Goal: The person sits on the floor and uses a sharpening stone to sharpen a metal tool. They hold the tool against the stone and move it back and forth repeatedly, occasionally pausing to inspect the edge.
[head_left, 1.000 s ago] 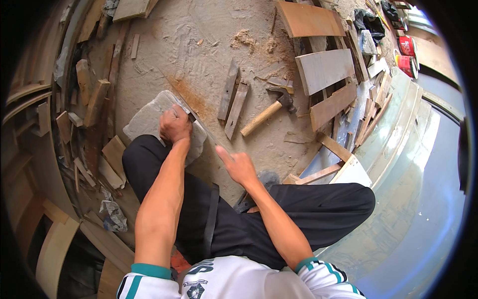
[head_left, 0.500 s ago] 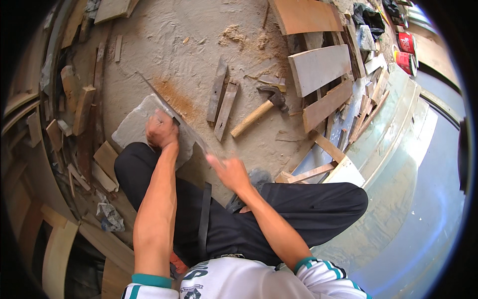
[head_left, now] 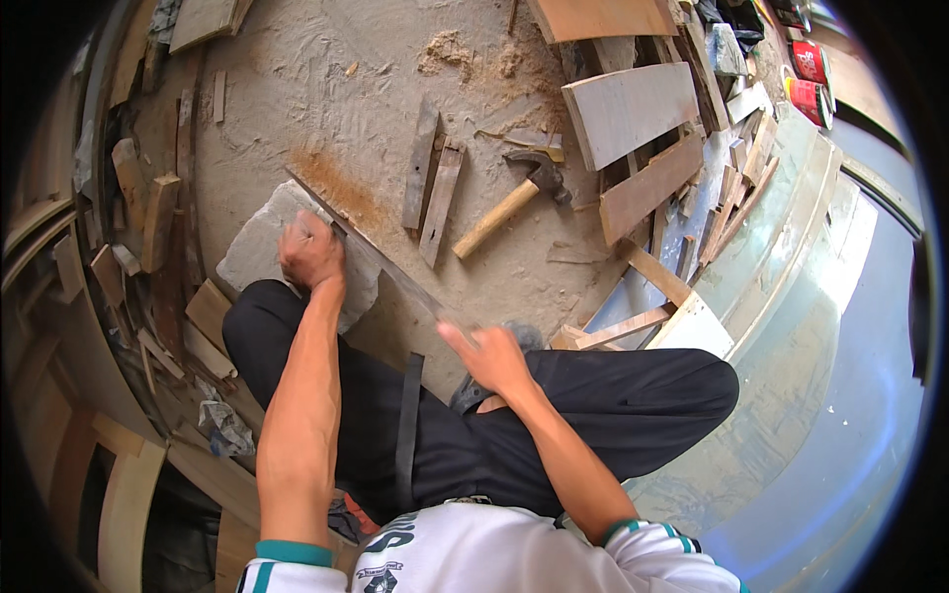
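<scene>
My right hand (head_left: 491,358) is closed round the near end of a handsaw, forefinger stretched along it. The thin grey saw blade (head_left: 400,280) slants away to the far left, past my left hand (head_left: 312,252). That left hand is a closed fist pressed down over a pale stone block (head_left: 252,247). A small dark edge shows between the fist and the blade, but what the fingers grip is hidden. Reddish sawdust (head_left: 341,186) lies on the ground beyond the blade. My bent legs in dark trousers (head_left: 633,395) flank the work.
A claw hammer (head_left: 499,215) and two short wood strips (head_left: 442,203) lie right of the saw. Several boards (head_left: 633,109) are stacked at the far right, near paint cans (head_left: 811,99). Wood offcuts (head_left: 158,222) crowd the left side. A glass sheet (head_left: 761,395) is at the right.
My right hand has drawn the saw back to the right and nearer to me, so less blade reaches beyond the stone. My left fist stays on the block. The view has shifted slightly.
</scene>
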Available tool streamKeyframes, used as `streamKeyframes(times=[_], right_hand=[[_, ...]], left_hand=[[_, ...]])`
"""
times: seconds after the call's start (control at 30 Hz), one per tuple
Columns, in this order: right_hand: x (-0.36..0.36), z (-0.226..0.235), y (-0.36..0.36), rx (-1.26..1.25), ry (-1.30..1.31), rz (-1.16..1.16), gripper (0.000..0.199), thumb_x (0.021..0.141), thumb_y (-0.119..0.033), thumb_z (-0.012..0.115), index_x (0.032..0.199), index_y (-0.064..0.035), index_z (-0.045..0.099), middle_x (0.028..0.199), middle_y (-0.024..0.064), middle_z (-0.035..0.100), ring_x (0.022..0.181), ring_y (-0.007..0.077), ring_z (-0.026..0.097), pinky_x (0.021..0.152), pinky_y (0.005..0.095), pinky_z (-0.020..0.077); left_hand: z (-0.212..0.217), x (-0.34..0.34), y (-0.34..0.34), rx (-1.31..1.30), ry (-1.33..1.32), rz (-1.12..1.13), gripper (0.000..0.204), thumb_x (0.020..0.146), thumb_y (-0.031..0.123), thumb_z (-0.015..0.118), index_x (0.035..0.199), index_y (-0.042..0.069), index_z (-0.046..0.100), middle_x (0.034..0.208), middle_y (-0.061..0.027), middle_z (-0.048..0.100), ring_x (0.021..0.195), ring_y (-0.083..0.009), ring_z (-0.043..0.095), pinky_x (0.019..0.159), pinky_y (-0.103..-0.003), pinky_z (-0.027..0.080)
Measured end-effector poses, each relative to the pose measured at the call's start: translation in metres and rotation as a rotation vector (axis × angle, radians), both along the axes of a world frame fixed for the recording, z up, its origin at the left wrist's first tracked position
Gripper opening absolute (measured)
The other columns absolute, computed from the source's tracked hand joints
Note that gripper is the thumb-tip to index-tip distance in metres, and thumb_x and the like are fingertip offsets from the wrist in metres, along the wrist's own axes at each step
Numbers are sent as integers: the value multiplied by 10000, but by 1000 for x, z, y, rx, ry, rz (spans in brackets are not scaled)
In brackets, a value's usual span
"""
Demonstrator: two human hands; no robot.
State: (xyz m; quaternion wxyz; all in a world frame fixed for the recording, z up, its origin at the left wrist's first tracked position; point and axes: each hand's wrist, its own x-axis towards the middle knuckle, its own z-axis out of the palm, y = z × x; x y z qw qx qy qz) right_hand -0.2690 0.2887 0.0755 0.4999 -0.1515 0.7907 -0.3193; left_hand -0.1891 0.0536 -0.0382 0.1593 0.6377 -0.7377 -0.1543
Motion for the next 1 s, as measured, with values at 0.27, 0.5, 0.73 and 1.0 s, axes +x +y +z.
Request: streamKeyframes(times=[0.27, 0.5, 0.73, 1.0], right_hand=[[-4, 21, -5, 168, -68, 21, 732, 893, -611, 562, 647, 74, 635, 617, 260, 603, 586, 398, 625, 615, 466, 486], [-16, 19, -67, 242, -78, 52, 725, 905, -603, 554, 694, 82, 662, 533, 233, 540, 508, 332, 577, 572, 423, 474], [-21, 55, -33, 295, -158, -10, 751, 898, -607, 561, 641, 96, 621, 510, 231, 496, 458, 288, 511, 522, 425, 438], [-3, 51, -16, 79, -58, -58, 695, 927, -580, 521, 753, 76, 670, 684, 295, 592, 671, 405, 619, 613, 484, 473]], left_hand=[[-16, 12, -4, -26, -39, 14, 317, 856, 261, 557, 621, 48, 555, 687, -129, 596, 718, -386, 573, 626, -499, 420], [-2, 0, 4, -21, -2, -59, 261, 829, 204, 561, 618, 53, 540, 677, -124, 586, 716, -385, 571, 633, -488, 425], [1, 4, 1, -61, -106, -161, 216, 805, 191, 573, 632, 67, 540, 695, -117, 594, 717, -388, 569, 642, -486, 433], [-14, 12, -4, -2, -4, 4, 279, 803, 200, 584, 567, 62, 526, 663, -125, 599, 680, -389, 566, 618, -494, 436]])
